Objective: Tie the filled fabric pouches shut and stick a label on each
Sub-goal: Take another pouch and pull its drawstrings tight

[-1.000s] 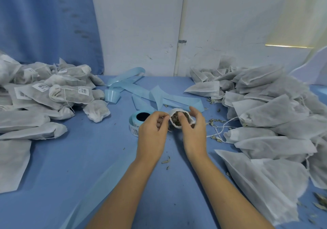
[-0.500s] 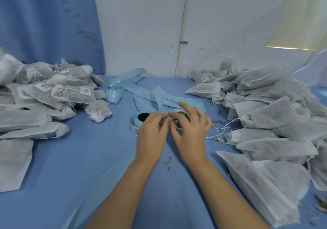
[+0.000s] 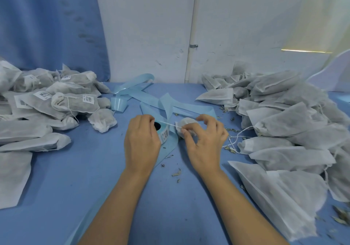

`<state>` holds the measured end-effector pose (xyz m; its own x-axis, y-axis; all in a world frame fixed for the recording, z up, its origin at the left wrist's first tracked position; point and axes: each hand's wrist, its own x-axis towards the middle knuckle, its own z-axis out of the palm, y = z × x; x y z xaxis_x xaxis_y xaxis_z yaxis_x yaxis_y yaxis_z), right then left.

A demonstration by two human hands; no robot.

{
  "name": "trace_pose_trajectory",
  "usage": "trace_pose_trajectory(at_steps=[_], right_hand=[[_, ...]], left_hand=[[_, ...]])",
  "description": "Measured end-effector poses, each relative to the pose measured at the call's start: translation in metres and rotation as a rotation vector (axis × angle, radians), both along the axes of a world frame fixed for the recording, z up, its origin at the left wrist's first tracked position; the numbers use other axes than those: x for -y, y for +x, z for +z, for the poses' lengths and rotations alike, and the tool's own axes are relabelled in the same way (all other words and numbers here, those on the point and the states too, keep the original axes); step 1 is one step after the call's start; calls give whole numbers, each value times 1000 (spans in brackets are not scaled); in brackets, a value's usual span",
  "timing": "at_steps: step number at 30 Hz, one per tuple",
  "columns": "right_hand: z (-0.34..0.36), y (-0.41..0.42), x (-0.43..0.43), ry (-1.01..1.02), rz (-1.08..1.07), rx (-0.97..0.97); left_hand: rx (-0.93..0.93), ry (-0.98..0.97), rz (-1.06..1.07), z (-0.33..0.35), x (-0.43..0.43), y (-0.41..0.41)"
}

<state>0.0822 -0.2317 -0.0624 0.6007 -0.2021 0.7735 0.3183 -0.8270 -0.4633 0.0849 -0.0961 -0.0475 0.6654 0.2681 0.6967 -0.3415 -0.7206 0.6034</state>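
Observation:
A small white fabric pouch [image 3: 186, 122] sits at the table's middle, its mouth gathered shut. My right hand [image 3: 203, 142] pinches the pouch's neck with thumb and forefinger. A white drawstring [image 3: 167, 124] runs taut from the pouch leftward to my left hand [image 3: 142, 140], whose fingers are closed on the string's end. Under my left hand lies the roll of barcode labels [image 3: 163, 134] on blue backing. The pouch's lower part is hidden behind my right hand.
Tied, labelled pouches [image 3: 72, 101] are piled at the left. Untied filled pouches [image 3: 284, 123] are heaped at the right, some near the front edge. Loose blue backing strips [image 3: 136, 91] curl at the back. Dried leaf bits [image 3: 176, 172] lie on the blue table [image 3: 85, 178].
The pouch's mouth was open between both hands; it is now drawn shut. My left hand has moved left, pulling the drawstring taut, while my right hand stays on the pouch.

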Motion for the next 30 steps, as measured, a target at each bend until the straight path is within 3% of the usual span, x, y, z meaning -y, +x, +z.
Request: trace_pose_trajectory(at_steps=[7,10,12,16,26,30], right_hand=[[-3,3,3,101,39,-133],[-4,4,3,144,71,-224],[-4,5,2,134,90,-259],[-3,3,3,113,80,-260],[-3,-1,0,-12,98,-132],[-1,-5,-4,181,223,-229]], left_hand=[[-123,-85,-24,0,9,1],[-70,-72,19,9,18,-5],[-17,-125,-80,16,28,-9],[-215,-176,-298,10,51,-15],[-326,-260,-322,-11,53,-13],[-350,-456,-359,-14,51,-10]])
